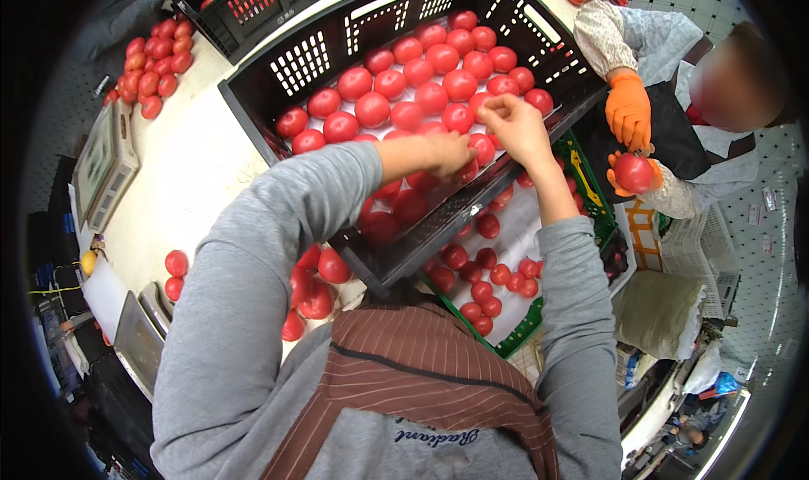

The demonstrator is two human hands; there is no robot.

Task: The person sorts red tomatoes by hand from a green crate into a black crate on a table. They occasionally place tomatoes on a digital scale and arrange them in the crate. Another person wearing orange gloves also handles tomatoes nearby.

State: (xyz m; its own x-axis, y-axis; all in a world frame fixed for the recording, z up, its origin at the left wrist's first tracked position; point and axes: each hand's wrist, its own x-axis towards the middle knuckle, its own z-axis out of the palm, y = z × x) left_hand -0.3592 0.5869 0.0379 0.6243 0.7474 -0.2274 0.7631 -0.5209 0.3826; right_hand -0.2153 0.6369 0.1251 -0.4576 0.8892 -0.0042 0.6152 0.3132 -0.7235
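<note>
Rows of red tomatoes (431, 98) fill a black plastic crate (303, 63) tilted in front of me, on a white lining. My left hand (454, 154) reaches low into the crate, its fingers bent down among the tomatoes near the front wall. Its fingertips are hidden and slightly blurred, so a hold does not show. My right hand (517, 126) comes over the crate's near right edge, thumb and forefinger bent towards each other. Their tips overlap the edge of one tomato (480, 105); whether they grip it is unclear.
Under the crate's near side is a green crate (528, 322) with loose tomatoes. More tomatoes (152, 69) lie piled on the white table (183, 157), near a scale (106, 164). At right, a co-worker's orange-gloved hands (629, 110) hold a tomato (633, 173).
</note>
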